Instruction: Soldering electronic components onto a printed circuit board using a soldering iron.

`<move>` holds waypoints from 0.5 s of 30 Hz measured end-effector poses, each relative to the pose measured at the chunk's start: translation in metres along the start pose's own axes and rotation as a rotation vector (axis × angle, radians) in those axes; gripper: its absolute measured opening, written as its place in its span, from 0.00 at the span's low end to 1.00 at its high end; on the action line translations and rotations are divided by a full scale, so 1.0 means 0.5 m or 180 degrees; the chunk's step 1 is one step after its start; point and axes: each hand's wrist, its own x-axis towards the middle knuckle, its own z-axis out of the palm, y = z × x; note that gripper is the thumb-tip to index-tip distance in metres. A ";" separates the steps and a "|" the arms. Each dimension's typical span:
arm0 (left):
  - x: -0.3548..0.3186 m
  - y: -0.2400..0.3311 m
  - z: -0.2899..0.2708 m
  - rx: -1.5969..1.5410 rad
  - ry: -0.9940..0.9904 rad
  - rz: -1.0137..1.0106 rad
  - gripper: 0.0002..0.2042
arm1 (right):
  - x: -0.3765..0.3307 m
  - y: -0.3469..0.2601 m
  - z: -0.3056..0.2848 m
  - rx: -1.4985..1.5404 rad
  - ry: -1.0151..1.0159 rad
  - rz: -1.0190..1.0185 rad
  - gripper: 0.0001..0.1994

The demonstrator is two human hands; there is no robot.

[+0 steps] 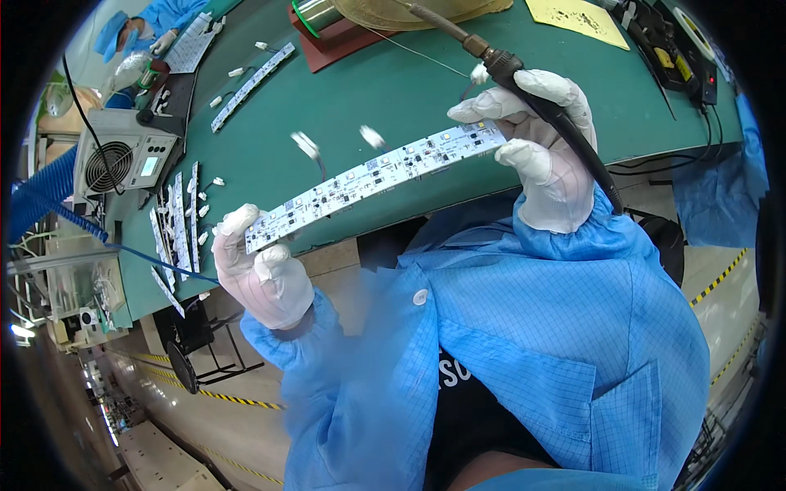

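A long white circuit board strip (377,177) is held tilted above the green table's near edge, its right end higher. My gloved left hand (266,278) pinches the strip's left end between thumb and fingers. At the other end, my gloved right hand (557,164) grips the strip with thumb and fingertips. That same hand also carries a soldering iron (503,67), whose metal end points up and left, away from the strip. Its black cord runs down across the back of the hand. White connectors (305,146) on short wires hang off the strip's far edge, blurred.
Several similar strips (180,221) lie at the table's left, with another strip (254,88) farther back. A fan unit (123,159) stands beside them. Beyond are a solder spool (318,15), a yellow sheet (577,23) and black soldering equipment (667,49). A co-worker (147,33) sits far left.
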 end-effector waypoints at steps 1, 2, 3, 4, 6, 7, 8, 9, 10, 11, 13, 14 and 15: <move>-0.003 0.004 0.000 -0.0081 0.0000 -0.0190 0.33 | -0.001 -0.001 0.000 0.0006 0.0003 0.0002 0.26; -0.006 0.008 0.002 -0.0158 0.0003 -0.0381 0.33 | -0.003 -0.005 0.001 -0.0139 0.0145 0.0108 0.23; -0.007 0.013 0.006 -0.0146 0.0004 -0.0386 0.33 | -0.004 -0.008 0.002 -0.0282 0.0285 0.0217 0.21; -0.007 0.021 0.010 -0.0114 0.0045 -0.0543 0.32 | -0.004 -0.008 0.004 -0.0254 0.0275 0.0222 0.21; -0.006 0.032 0.019 -0.0053 0.0102 -0.0704 0.31 | -0.003 -0.009 0.006 -0.0068 0.0545 0.0263 0.17; -0.004 0.036 0.018 -0.0085 0.0101 -0.0695 0.31 | -0.002 -0.013 0.008 -0.0071 0.0525 0.0299 0.17; -0.003 0.037 0.018 -0.0117 0.0101 -0.0686 0.30 | -0.001 -0.013 0.011 -0.0031 0.0497 0.0309 0.17; -0.004 0.034 0.015 -0.0163 0.0137 -0.0624 0.29 | -0.001 -0.012 0.014 -0.0098 0.0505 0.0230 0.17; -0.004 0.031 0.015 -0.0121 0.0157 -0.0623 0.29 | -0.001 -0.011 0.014 -0.0159 0.0529 0.0151 0.16; -0.005 0.027 0.013 -0.0324 0.0164 -0.0702 0.29 | -0.004 -0.015 0.012 -0.0397 0.0552 0.0275 0.18; -0.006 0.022 0.013 -0.0595 0.0266 -0.0812 0.29 | -0.005 -0.018 0.010 -0.0379 0.0576 0.0334 0.18; -0.007 0.019 0.013 -0.0550 0.0294 -0.0807 0.29 | -0.005 -0.019 0.011 -0.0402 0.0615 0.0383 0.18; -0.007 0.018 0.011 -0.0531 0.0279 -0.0726 0.28 | -0.006 -0.020 0.014 -0.0497 0.0622 0.0391 0.19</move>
